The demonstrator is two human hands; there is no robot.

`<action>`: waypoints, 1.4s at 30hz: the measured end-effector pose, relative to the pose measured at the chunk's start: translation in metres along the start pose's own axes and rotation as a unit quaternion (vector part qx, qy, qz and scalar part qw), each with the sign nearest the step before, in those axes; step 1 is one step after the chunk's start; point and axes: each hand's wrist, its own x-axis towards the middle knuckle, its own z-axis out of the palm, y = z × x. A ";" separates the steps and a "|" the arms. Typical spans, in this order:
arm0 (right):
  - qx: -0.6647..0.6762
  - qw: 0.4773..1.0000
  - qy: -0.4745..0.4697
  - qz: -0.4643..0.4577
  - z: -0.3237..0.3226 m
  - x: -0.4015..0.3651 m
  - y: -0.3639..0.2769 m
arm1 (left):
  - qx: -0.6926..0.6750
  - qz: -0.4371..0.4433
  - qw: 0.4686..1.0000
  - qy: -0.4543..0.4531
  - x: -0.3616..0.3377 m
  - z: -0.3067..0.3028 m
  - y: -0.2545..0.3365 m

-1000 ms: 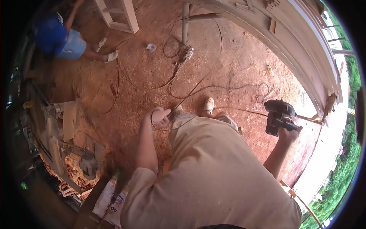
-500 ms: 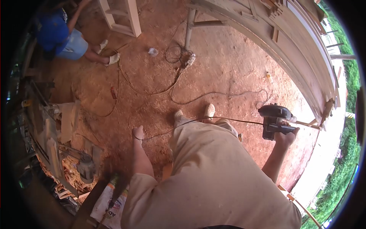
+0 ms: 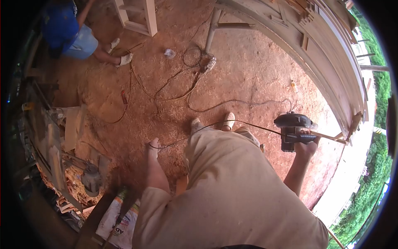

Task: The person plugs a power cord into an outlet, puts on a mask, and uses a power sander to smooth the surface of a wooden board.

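Observation:
In my right hand (image 3: 306,146) is a black corded power tool (image 3: 293,121) with a rounded housing, my fingers wrapped round its handle. It hangs out to my right, above the dirt floor. My left hand (image 3: 154,144) is closed around a dark cord (image 3: 232,120), which rises in a shallow arc across the front of my body to the tool. Below the cord are my feet in light clogs (image 3: 228,120).
Another person (image 3: 68,35) stands at the upper left beside a wooden frame (image 3: 145,27). Cables run over the shavings-strewn floor (image 3: 248,74) to a power strip (image 3: 208,63). Long boards (image 3: 331,62) lie on a bench at right. Machinery (image 3: 91,179) and scrap wood stand at left.
The power tool in my right hand has shifted slightly left. The cord between my hands has risen into more of an arc, and the view has shifted a little.

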 end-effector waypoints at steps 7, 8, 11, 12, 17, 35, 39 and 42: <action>0.007 0.999 0.022 -0.032 0.014 -0.003 -0.001 | 0.302 0.170 0.935 0.075 0.091 0.004 -0.050; 0.000 0.999 0.027 -0.035 0.012 0.001 -0.001 | 0.215 0.196 0.945 0.152 0.069 0.002 -0.018; -0.009 0.998 0.043 -0.034 0.016 0.007 -0.004 | 0.000 0.438 0.853 0.283 0.006 -0.015 0.148; -0.013 0.998 0.051 -0.025 0.018 0.009 -0.005 | 0.109 0.387 0.844 0.356 -0.045 -0.035 0.209; -0.013 1.000 0.019 0.013 0.011 0.022 0.000 | -0.131 0.717 0.498 0.470 -0.230 -0.122 0.340; -0.034 0.997 0.051 -0.045 -0.012 0.022 0.003 | 0.189 0.258 0.945 0.065 0.024 0.070 -0.025; -0.022 0.997 0.064 -0.028 -0.008 0.024 0.001 | 0.188 0.167 0.963 0.093 -0.019 0.081 -0.017; -0.012 0.998 0.063 -0.005 -0.014 0.031 0.004 | 0.157 0.124 0.978 0.061 0.030 0.072 -0.042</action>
